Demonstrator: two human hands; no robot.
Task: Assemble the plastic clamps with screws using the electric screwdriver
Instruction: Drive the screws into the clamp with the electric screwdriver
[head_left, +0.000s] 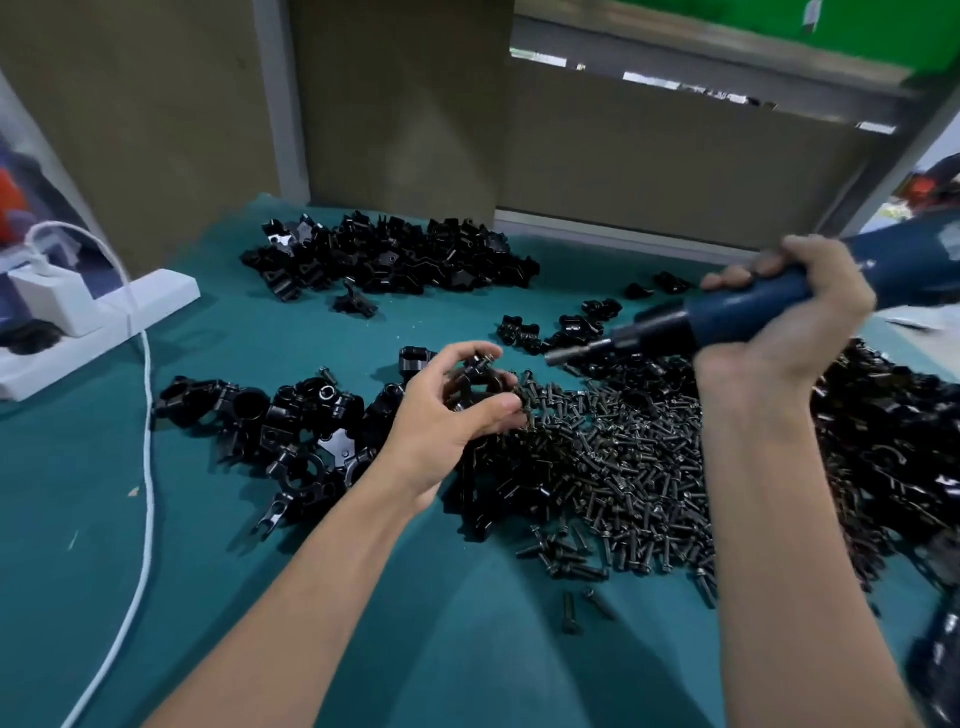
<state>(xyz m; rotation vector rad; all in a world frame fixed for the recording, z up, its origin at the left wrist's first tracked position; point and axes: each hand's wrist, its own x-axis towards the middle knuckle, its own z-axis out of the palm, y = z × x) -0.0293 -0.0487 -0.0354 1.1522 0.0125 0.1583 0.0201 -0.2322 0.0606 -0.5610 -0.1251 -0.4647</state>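
My left hand (452, 410) grips a black plastic clamp (478, 376) just above the teal table, fingers curled round it, with a screw head showing on top. My right hand (795, 306) holds the dark blue electric screwdriver (727, 317) level, its metal bit (576, 354) pointing left toward the clamp, a short gap away. A wide heap of black screws (613, 467) lies below and between my hands.
Piles of black clamp parts lie at the back (389, 254), at the left (291, 431) and along the right edge (893, 441). A white power strip (104, 317) with a white cable (148, 467) sits at far left. Cardboard walls (395, 104) stand behind the teal mat (467, 623).
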